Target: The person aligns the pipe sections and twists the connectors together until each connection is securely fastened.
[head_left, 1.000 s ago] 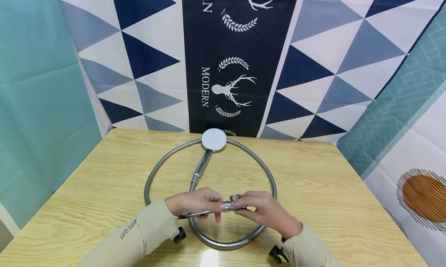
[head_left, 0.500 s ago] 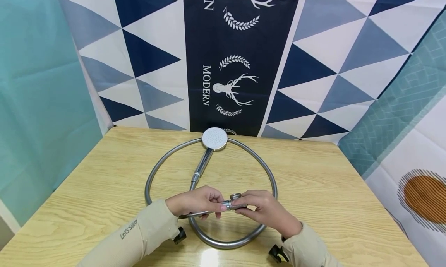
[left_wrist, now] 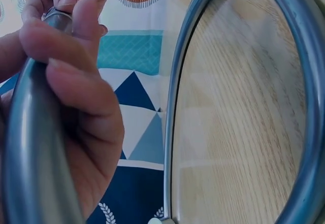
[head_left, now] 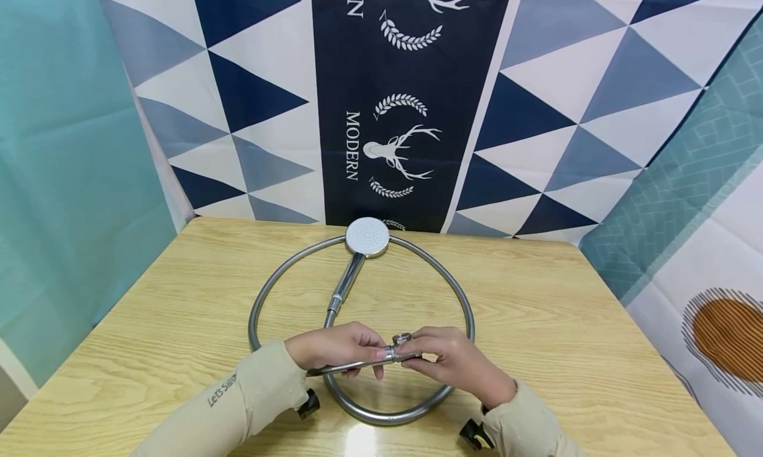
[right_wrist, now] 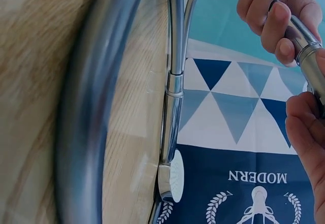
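Observation:
In the head view, my left hand (head_left: 341, 346) grips the end of a grey metal shower hose (head_left: 387, 418) by its chrome connector. My right hand (head_left: 450, 359) pinches a small chrome fitting (head_left: 402, 338) with a short round side outlet. Connector and fitting meet end to end between the hands, raised over the table; how far they are joined cannot be seen. From the right wrist, the chrome connector (right_wrist: 302, 35) shows between both hands. The left wrist view has the hose (left_wrist: 35, 148) running through curled left fingers (left_wrist: 84, 87).
Beyond the hands lies a chrome handheld shower head (head_left: 367, 237), its white face up, attached to the hose's other end. The hose loops widely around it on the wooden table (head_left: 536, 324). Patterned cloth (head_left: 393, 146) hangs behind the table's back edge.
The left fingers shift slightly around the connector, and the fitting's angle changes a little. Both hands stay in about the same place; the shower head and hose loop lie still.

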Demonstrator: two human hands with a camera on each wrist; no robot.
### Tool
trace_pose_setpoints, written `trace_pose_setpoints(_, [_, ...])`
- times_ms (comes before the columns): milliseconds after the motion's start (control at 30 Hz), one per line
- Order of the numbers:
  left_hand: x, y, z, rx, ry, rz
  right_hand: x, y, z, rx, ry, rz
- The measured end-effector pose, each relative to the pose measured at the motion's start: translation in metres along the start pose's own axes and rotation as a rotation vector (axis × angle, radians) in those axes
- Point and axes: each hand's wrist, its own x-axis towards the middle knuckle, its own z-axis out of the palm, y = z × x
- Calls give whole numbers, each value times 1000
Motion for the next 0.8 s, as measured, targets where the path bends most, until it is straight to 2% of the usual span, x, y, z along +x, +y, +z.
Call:
trace_pose_setpoints(267, [1,0,1,5,46,16,2,0,-2,-21,7,-36])
trace_pose_setpoints(533, [2,1,3,23,75,51,1,-2,-2,-1,5,6])
trace_pose_setpoints(667, [2,0,5,72,116,81,1,-3,-1,14,6,16])
trace_pose_setpoints(800, [3,1,8,177,190,89,0,-3,-1,3,5,20])
